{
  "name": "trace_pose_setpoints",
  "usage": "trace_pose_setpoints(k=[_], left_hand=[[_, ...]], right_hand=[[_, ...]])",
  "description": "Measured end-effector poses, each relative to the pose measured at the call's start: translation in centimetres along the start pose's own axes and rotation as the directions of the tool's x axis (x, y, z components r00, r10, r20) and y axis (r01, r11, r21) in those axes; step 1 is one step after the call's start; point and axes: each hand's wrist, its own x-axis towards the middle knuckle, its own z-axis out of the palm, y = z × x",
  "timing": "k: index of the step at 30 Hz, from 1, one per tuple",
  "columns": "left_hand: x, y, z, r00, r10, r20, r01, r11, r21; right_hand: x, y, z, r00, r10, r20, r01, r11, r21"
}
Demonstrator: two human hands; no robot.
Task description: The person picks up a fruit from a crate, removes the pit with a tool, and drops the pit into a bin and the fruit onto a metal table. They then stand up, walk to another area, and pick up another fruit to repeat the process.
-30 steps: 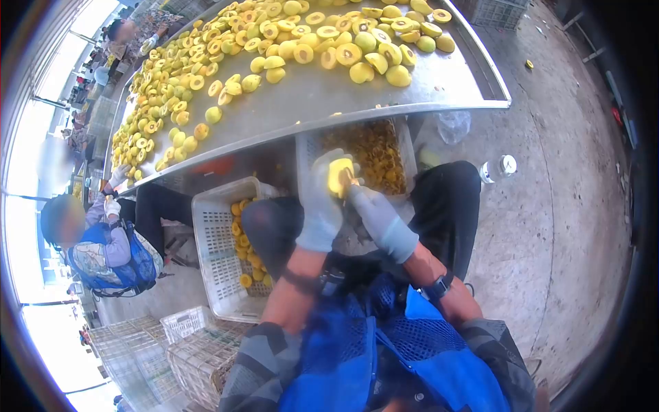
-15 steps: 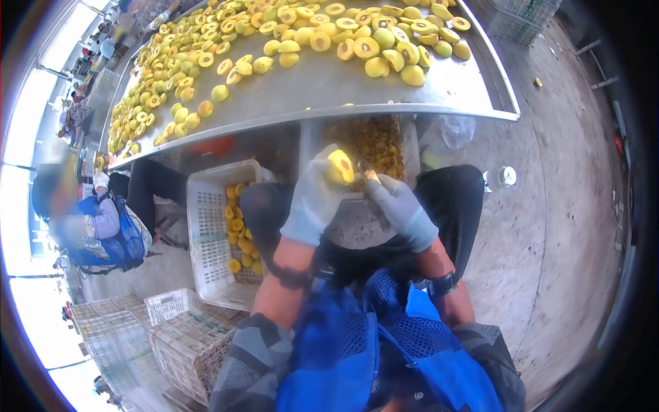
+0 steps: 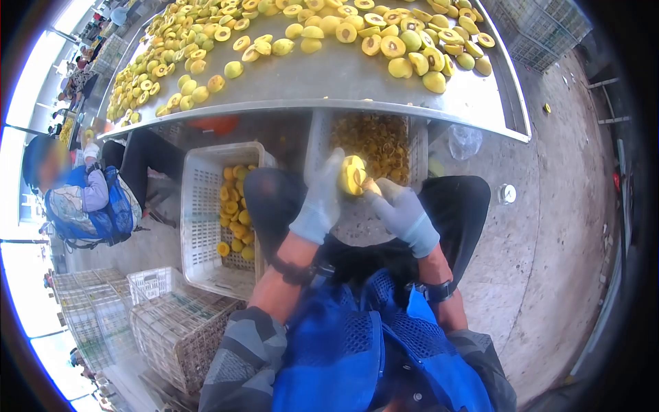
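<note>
A yellow fruit half (image 3: 353, 174) is held in my gloved left hand (image 3: 324, 196), its cut face turned toward the right. My gloved right hand (image 3: 405, 214) is closed around a small tool, mostly hidden by the fingers, whose tip (image 3: 371, 186) touches the fruit's cut side. Below both hands' far side, a white crate (image 3: 417, 147) under the table holds many brownish-yellow scraps (image 3: 374, 141). On the metal table (image 3: 309, 89) lie many halved yellow-green fruits (image 3: 392, 47).
At the left stands a white crate (image 3: 199, 226) with hollowed yellow halves (image 3: 237, 213). Stacked crates (image 3: 175, 336) are lower left. Another person (image 3: 103, 199) sits at far left. A round white-lidded object (image 3: 507, 194) and plastic bag (image 3: 465, 141) are at right.
The tool tip has moved from beside the fruit onto its cut side. The fruit is turned further in my left hand. The whole view has shifted slightly.
</note>
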Motion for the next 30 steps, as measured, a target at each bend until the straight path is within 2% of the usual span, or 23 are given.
trace_pose_setpoints(k=[2,5,9,14,23,27,29,30], left_hand=[[-0.1,0.0,0.3,1.000,0.005,-0.031,-0.004,0.999,0.038],[-0.3,0.8,1.0,0.994,-0.107,0.014,0.107,0.994,-0.020],[0.0,0.0,0.9,0.997,-0.046,0.067,0.049,0.997,-0.052],[-0.3,0.3,1.5,0.995,-0.038,0.093,0.049,0.992,-0.120],[0.0,0.0,0.6,0.982,-0.099,0.162,0.117,0.988,-0.103],[-0.1,-0.1,0.3,0.980,-0.075,0.185,0.090,0.993,-0.078],[-0.1,0.0,0.3,0.979,-0.094,0.182,0.113,0.989,-0.100],[-0.2,0.1,0.5,0.983,-0.060,0.175,0.067,0.997,-0.039]], right_hand=[[0.0,-0.4,0.0,1.000,0.006,0.008,-0.006,1.000,0.000],[0.1,-0.6,0.0,1.000,0.003,0.012,-0.003,1.000,0.004],[0.1,-0.9,0.0,0.999,0.025,0.022,-0.026,0.999,0.032],[0.0,-0.4,0.2,1.000,-0.026,0.009,0.025,0.999,0.040],[-0.4,-0.4,0.5,0.998,-0.020,0.051,0.014,0.993,0.119],[-0.6,-0.6,0.8,0.998,0.014,0.061,-0.025,0.983,0.180],[-0.6,-0.7,1.0,0.999,-0.015,0.039,0.009,0.990,0.144],[-0.6,-0.7,1.0,0.999,-0.031,0.026,0.027,0.992,0.125]])
